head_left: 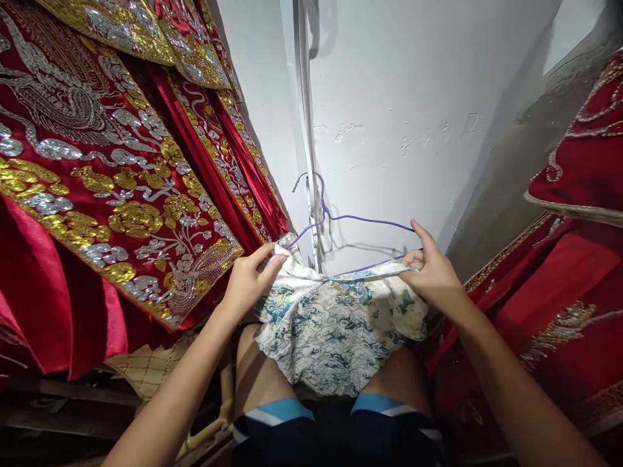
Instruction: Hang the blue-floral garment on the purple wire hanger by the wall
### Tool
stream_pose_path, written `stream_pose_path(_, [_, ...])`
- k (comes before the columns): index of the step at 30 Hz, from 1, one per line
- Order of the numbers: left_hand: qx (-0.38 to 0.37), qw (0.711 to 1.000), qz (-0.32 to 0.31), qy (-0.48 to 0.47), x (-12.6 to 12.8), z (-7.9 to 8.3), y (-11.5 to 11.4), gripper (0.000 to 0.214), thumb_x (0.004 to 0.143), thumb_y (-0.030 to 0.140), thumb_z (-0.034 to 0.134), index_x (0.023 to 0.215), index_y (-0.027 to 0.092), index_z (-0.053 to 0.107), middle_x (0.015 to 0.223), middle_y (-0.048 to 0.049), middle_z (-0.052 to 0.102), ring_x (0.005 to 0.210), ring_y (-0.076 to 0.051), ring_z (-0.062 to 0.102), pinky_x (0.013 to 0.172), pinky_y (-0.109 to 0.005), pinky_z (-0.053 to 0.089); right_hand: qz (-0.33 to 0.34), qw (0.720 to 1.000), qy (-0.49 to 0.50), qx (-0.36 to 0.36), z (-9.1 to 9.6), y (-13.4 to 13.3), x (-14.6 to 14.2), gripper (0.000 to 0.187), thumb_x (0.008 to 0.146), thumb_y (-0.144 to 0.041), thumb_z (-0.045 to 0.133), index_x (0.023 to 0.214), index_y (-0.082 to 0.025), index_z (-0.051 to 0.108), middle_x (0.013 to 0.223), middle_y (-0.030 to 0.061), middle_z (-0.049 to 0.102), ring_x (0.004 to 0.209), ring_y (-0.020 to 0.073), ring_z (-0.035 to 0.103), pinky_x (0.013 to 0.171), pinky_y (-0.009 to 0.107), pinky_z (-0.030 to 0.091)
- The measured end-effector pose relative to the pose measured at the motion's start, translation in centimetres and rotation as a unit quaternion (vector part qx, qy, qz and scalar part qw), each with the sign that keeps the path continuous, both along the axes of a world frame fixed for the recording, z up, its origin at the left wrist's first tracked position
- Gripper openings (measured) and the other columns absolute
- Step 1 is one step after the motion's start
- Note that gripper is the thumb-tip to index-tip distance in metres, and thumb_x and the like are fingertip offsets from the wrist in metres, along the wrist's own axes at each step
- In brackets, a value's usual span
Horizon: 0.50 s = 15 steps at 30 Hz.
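Note:
A white blouse (335, 331) with a blue, green and yellow print hangs down over my thighs. My left hand (253, 275) pinches its left shoulder between thumb and fingers, close to one end of a purple wire hanger (372, 220). At the other shoulder, my right hand (428, 263) grips the blouse's upper edge beside the hanger's right end, its index finger stretched up. The hanger's hook lies against a narrow white upright strip on the wall. Its left arm runs into the cloth under my left hand.
Red garments (160, 188) with gold and silver sequins hang at the left. More red embroidered clothes (574, 259) fill the right side. A white wall (389, 84) with chipped paint stands ahead. A wooden frame (209, 434) shows at lower left.

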<state>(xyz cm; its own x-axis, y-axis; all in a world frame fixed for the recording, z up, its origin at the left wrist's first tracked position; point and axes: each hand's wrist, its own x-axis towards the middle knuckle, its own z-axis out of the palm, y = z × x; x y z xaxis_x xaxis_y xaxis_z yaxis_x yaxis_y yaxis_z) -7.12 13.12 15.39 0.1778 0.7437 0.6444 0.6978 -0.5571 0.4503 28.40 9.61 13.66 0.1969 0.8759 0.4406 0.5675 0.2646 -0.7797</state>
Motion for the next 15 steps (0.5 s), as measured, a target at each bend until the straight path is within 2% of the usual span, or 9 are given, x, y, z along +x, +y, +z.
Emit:
stream_pose_path(2, [-0.008,1.000,0.017,0.025,-0.1,0.3,0.0,0.040,0.097,0.050,0.051,0.109,0.017,0.072,0.062,0.0039,0.056,0.056,-0.011,0.048,0.058,-0.023,0.034,-0.006,1.000,-0.018,-0.005,0.6,0.9,0.9,0.087,0.066,-0.019,0.068,0.150,-0.016,0.048,0.067,-0.0031,0.063,0.059,0.0158,0.058,0.057,0.025,0.045])
stream_pose_path(4, [-0.001,0.997,0.053,0.055,-0.4,0.9,0.0,0.042,0.099,0.050,0.047,0.097,0.017,0.074,0.058,0.0032,0.053,0.055,-0.012,0.049,0.058,-0.024,0.033,-0.008,1.000,-0.021,-0.012,1.5,1.0,1.6,0.064,0.066,-0.024,0.071,0.128,-0.013,0.068,0.066,-0.0011,0.063,0.056,0.0150,0.055,0.053,0.025,0.042])
stream_pose_path(6, [0.014,0.994,0.089,0.069,-0.7,1.6,0.0,0.045,0.099,0.051,0.046,0.085,0.018,0.073,0.059,0.0017,0.056,0.058,-0.013,0.052,0.059,-0.025,0.033,0.006,0.999,-0.018,-0.029,2.6,0.4,2.2,0.041,0.066,-0.029,0.075,0.104,-0.013,0.077,0.067,0.0020,0.065,0.058,0.0160,0.056,0.051,0.025,0.040])
stream_pose_path(7, [0.021,0.993,0.098,0.068,-0.8,2.1,0.1,0.045,0.099,0.051,0.047,0.083,0.018,0.073,0.062,0.0009,0.059,0.060,-0.014,0.054,0.060,-0.025,0.033,0.034,0.998,-0.016,-0.049,3.3,-0.1,2.6,0.035,0.066,-0.033,0.078,0.095,-0.014,0.078,0.069,0.0037,0.068,0.060,0.0169,0.058,0.051,0.025,0.041])
stream_pose_path(9, [0.031,0.995,0.082,0.050,-0.8,2.8,0.3,0.040,0.098,0.049,0.049,0.086,0.018,0.072,0.072,-0.0008,0.066,0.068,-0.015,0.058,0.064,-0.025,0.037,0.122,0.987,-0.002,-0.108,4.7,-1.2,3.3,0.031,0.064,-0.039,0.083,0.084,-0.015,0.079,0.072,0.0059,0.072,0.063,0.0192,0.062,0.053,0.026,0.044])
stream_pose_path(12, [0.023,1.000,0.013,0.007,-0.5,3.5,0.8,0.034,0.098,0.043,0.050,0.089,0.017,0.068,0.084,-0.0024,0.068,0.075,-0.016,0.059,0.068,-0.024,0.040,0.251,0.945,0.057,-0.204,6.2,-2.0,3.9,0.034,0.062,-0.047,0.086,0.075,-0.016,0.078,0.070,0.0074,0.072,0.061,0.0219,0.065,0.053,0.028,0.047])
stream_pose_path(15, [-0.025,0.999,-0.034,-0.031,0.1,3.5,1.3,0.039,0.099,0.046,0.048,0.073,0.018,0.056,0.063,0.0014,0.054,0.061,-0.013,0.049,0.058,-0.023,0.035,0.292,0.918,0.146,-0.227,5.7,-1.2,3.3,0.039,0.056,-0.053,0.087,0.066,-0.017,0.074,0.062,0.0071,0.069,0.051,0.0219,0.062,0.046,0.030,0.044])
